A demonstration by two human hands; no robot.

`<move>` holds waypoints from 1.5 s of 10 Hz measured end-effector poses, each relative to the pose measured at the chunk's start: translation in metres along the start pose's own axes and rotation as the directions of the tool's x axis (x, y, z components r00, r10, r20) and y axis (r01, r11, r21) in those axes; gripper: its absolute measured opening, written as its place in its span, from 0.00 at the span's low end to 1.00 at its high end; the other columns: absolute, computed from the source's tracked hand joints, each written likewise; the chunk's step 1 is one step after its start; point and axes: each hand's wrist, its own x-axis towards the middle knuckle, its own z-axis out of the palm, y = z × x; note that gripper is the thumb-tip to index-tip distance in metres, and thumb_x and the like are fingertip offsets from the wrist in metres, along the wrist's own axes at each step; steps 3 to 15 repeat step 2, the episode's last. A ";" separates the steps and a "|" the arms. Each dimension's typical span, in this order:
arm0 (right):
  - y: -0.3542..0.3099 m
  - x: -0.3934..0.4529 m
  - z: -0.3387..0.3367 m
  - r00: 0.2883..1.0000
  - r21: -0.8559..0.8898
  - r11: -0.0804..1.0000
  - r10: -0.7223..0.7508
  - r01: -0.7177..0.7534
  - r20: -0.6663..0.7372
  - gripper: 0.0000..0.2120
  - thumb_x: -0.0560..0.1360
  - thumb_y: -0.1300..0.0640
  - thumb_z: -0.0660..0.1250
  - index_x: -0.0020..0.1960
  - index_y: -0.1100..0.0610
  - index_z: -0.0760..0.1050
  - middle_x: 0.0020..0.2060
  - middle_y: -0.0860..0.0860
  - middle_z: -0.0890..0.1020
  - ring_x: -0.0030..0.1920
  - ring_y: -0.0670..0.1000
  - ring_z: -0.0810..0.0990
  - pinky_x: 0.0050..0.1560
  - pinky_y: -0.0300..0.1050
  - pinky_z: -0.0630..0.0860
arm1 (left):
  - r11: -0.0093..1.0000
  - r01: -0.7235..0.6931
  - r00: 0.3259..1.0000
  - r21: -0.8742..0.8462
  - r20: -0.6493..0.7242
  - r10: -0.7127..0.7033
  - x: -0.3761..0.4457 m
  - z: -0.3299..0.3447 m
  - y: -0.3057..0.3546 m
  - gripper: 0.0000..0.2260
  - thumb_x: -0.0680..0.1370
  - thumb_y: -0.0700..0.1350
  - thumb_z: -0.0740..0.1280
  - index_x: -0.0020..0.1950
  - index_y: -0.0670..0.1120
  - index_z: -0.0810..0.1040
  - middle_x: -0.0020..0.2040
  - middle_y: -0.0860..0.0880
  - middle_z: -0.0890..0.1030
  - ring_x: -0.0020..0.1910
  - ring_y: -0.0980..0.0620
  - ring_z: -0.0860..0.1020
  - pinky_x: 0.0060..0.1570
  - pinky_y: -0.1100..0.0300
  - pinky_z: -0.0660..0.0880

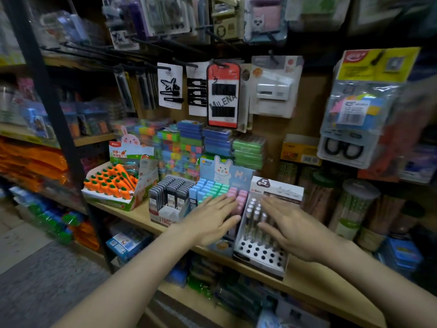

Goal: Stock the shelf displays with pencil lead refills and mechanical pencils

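Observation:
A white display stand (256, 253) with rows of round holes sits on the wooden shelf; several silver-capped mechanical pencils (254, 213) stand in its back rows. Left of it is a bunny-topped box of pastel blue, green and pink refill cases (214, 187), and further left a box of dark pencil lead refill cases (171, 194). My left hand (212, 221) reaches over the pastel box with fingers straight and spread, holding nothing. My right hand (295, 228) hovers flat over the right side of the pencil stand, also holding nothing.
An orange carrot-shaped item display (113, 183) stands at the shelf's left end. Stacked colourful boxes (189, 147) fill the back. Clear jars of pencils (352, 207) stand to the right. Hair clips and packets hang on pegs above. A black upright post (56, 119) borders the left.

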 end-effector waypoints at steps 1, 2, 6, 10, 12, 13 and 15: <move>0.003 -0.008 -0.007 1.000 0.162 0.987 0.017 -0.017 0.004 0.28 0.82 0.43 0.52 0.79 0.51 0.54 0.78 0.49 0.57 0.78 0.46 0.53 0.73 0.32 0.43 | 1.000 0.022 1.000 0.018 -0.021 -0.022 -0.002 -0.004 0.003 0.27 0.83 0.60 0.47 0.80 0.54 0.47 0.80 0.54 0.46 0.78 0.55 0.44 0.77 0.54 0.42; 0.007 0.001 -0.036 0.994 0.136 0.991 0.035 -0.021 -0.102 0.23 0.81 0.43 0.58 0.73 0.51 0.67 0.70 0.50 0.73 0.69 0.50 0.71 0.69 0.47 0.68 | 0.993 0.005 0.988 0.118 -0.152 0.013 -0.007 -0.023 0.010 0.26 0.82 0.56 0.55 0.79 0.54 0.53 0.80 0.53 0.52 0.78 0.53 0.50 0.77 0.53 0.49; 0.007 0.001 -0.036 0.994 0.136 0.991 0.035 -0.021 -0.102 0.23 0.81 0.43 0.58 0.73 0.51 0.67 0.70 0.50 0.73 0.69 0.50 0.71 0.69 0.47 0.68 | 0.993 0.005 0.988 0.118 -0.152 0.013 -0.007 -0.023 0.010 0.26 0.82 0.56 0.55 0.79 0.54 0.53 0.80 0.53 0.52 0.78 0.53 0.50 0.77 0.53 0.49; 0.007 0.001 -0.036 0.994 0.136 0.991 0.035 -0.021 -0.102 0.23 0.81 0.43 0.58 0.73 0.51 0.67 0.70 0.50 0.73 0.69 0.50 0.71 0.69 0.47 0.68 | 0.993 0.005 0.988 0.118 -0.152 0.013 -0.007 -0.023 0.010 0.26 0.82 0.56 0.55 0.79 0.54 0.53 0.80 0.53 0.52 0.78 0.53 0.50 0.77 0.53 0.49; 0.007 0.001 -0.036 0.994 0.136 0.991 0.035 -0.021 -0.102 0.23 0.81 0.43 0.58 0.73 0.51 0.67 0.70 0.50 0.73 0.69 0.50 0.71 0.69 0.47 0.68 | 0.993 0.005 0.988 0.118 -0.152 0.013 -0.007 -0.023 0.010 0.26 0.82 0.56 0.55 0.79 0.54 0.53 0.80 0.53 0.52 0.78 0.53 0.50 0.77 0.53 0.49; 0.007 0.001 -0.036 0.994 0.136 0.991 0.035 -0.021 -0.102 0.23 0.81 0.43 0.58 0.73 0.51 0.67 0.70 0.50 0.73 0.69 0.50 0.71 0.69 0.47 0.68 | 0.993 0.005 0.988 0.118 -0.152 0.013 -0.007 -0.023 0.010 0.26 0.82 0.56 0.55 0.79 0.54 0.53 0.80 0.53 0.52 0.78 0.53 0.50 0.77 0.53 0.49; 0.007 0.001 -0.036 0.994 0.136 0.991 0.035 -0.021 -0.102 0.23 0.81 0.43 0.58 0.73 0.51 0.67 0.70 0.50 0.73 0.69 0.50 0.71 0.69 0.47 0.68 | 0.993 0.005 0.988 0.118 -0.152 0.013 -0.007 -0.023 0.010 0.26 0.82 0.56 0.55 0.79 0.54 0.53 0.80 0.53 0.52 0.78 0.53 0.50 0.77 0.53 0.49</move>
